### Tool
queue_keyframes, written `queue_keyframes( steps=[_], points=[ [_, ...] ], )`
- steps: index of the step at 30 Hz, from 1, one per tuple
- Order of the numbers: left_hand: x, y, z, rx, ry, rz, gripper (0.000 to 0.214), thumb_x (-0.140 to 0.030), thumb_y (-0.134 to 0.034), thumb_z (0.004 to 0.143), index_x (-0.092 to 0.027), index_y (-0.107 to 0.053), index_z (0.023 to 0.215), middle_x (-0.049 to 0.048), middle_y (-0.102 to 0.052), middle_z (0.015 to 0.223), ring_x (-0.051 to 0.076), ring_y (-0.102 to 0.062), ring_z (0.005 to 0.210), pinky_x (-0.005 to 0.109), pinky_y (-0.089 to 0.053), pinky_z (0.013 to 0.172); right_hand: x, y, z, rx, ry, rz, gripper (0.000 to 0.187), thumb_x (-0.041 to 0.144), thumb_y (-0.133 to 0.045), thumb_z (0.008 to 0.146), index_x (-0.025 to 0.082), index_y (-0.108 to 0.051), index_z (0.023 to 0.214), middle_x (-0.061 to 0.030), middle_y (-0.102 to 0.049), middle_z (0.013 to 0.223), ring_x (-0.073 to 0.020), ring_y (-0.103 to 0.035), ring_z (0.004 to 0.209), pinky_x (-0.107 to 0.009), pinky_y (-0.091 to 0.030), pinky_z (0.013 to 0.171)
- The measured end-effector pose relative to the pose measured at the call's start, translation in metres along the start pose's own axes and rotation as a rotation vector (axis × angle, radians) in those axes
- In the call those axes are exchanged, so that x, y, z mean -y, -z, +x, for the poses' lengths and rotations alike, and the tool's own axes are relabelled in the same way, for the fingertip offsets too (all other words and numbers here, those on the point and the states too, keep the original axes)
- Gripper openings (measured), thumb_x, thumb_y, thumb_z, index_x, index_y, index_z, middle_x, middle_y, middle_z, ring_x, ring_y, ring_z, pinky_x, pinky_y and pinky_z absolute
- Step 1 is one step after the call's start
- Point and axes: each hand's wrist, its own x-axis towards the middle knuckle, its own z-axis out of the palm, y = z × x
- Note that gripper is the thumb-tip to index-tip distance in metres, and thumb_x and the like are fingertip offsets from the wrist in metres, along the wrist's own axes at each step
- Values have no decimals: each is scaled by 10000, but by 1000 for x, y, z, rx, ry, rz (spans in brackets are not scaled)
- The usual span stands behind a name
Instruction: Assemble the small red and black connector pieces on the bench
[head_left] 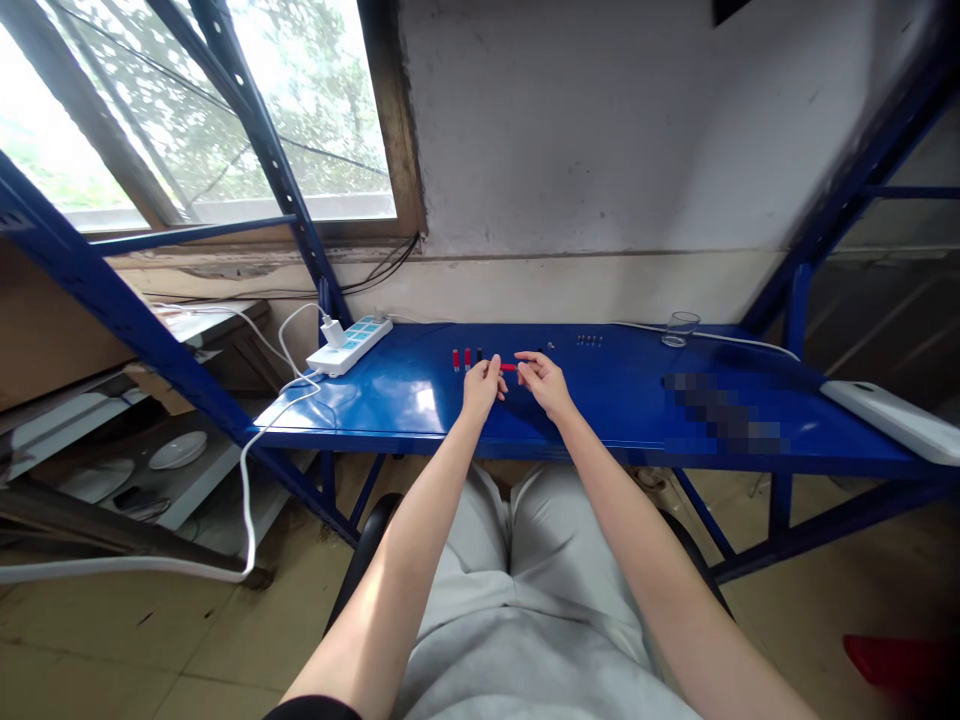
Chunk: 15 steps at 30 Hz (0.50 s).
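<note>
My left hand (482,385) and my right hand (543,382) meet above the front middle of the blue table. A slim red rod (508,367) spans the gap between them, pinched at both ends by closed fingers. Its exact kind is too small to make out. Just left of and behind my left hand, two short red cylinders (461,358) stand beside a dark one (480,354). Behind my right hand lie a tiny dark piece (540,352) and a small pale piece (551,345). Several small silvery pieces (589,340) form a row further right.
A white power strip (349,346) with a plugged-in charger lies at the table's left end, its cable hanging down. Toward the back right stands a clear glass (681,328). A pixelated dark object (720,412) and a white device (892,418) lie on the right. Blue posts flank the table.
</note>
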Motion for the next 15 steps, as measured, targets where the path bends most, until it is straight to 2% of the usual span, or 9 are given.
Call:
queue_keyframes(
  steps=[6, 10, 15],
  points=[
    [1, 3, 2, -169, -7, -45, 424, -556, -487, 778, -172, -450, 603, -37, -483, 427, 60, -427, 337, 179, -343, 378, 7, -1, -4, 35, 59, -12, 389, 484, -498, 780, 168, -589, 987, -7, -552, 627, -136, -529, 609, -280, -433, 600],
    [-1, 5, 2, -200, -50, -37, 405, -536, -483, 790, -179, -432, 607, -46, -485, 445, 54, -415, 327, 184, -329, 377, 1, -3, -6, 67, 105, -113, 340, 452, -520, 775, 172, -610, 946, -40, -601, 714, -151, -554, 651, -293, -448, 628],
    [-1, 4, 2, -194, -68, -37, 389, -539, -497, 783, -177, -473, 645, -52, -479, 451, 53, -412, 333, 187, -330, 381, -3, -5, -6, 93, 131, -246, 319, 433, -543, 763, 164, -642, 904, -54, -626, 756, -136, -523, 608, -277, -439, 601]
  ],
)
